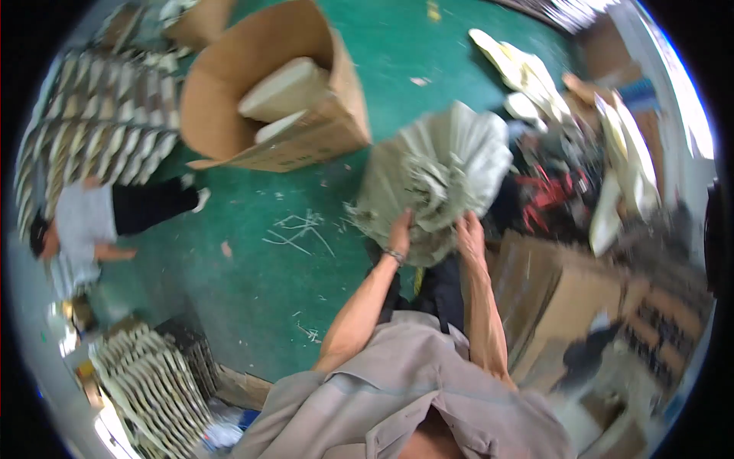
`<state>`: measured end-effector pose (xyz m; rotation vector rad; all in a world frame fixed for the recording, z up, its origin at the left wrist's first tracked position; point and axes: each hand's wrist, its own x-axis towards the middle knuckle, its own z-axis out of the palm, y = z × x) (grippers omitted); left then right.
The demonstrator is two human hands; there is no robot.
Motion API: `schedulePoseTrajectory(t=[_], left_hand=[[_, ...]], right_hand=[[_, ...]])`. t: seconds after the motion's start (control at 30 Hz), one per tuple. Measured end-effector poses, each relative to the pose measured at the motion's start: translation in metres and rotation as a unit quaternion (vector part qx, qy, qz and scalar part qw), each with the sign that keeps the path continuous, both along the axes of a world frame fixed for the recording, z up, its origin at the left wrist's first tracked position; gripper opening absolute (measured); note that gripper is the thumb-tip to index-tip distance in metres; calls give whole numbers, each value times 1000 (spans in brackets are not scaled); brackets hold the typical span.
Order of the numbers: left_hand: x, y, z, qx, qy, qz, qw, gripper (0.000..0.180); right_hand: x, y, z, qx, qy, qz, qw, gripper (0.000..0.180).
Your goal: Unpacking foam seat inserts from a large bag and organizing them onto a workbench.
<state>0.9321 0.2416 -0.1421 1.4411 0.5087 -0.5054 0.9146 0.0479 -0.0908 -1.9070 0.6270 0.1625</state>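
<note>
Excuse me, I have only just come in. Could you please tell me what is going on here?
A person in a grey-brown shirt has the left hand and the right hand on the bunched part of a large, pale sack. Beyond it, to the left, an open cardboard box with pale pieces inside stands on the green floor. Another person is at the far left.

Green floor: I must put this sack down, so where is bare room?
Left of the sack, between the open carton and left forearm: mostly bare floor, some white strips. Crowded: right of the sack, with a red-and-black heap and cardboard.
</note>
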Motion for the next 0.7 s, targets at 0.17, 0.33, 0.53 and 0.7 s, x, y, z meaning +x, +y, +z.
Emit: schedulePoseTrajectory(t=[0.17,0.33,0.53,0.7], left_hand=[[-82,84,-23,-129,27,88,987,51],[-127,67,-12,-29,16,58,998,57],[-141,25,4,60,-44,22,997,56],[-96,-56,84,182,-111,-117,970,55]], right_hand=[[-61,73,4,-78,-28,70,994,25],[-119,54,14,-10,71,89,993,33],[-143,5,7,-4,1,89,996,33],[-120,-58,59,-4,-63,43,997,30]])
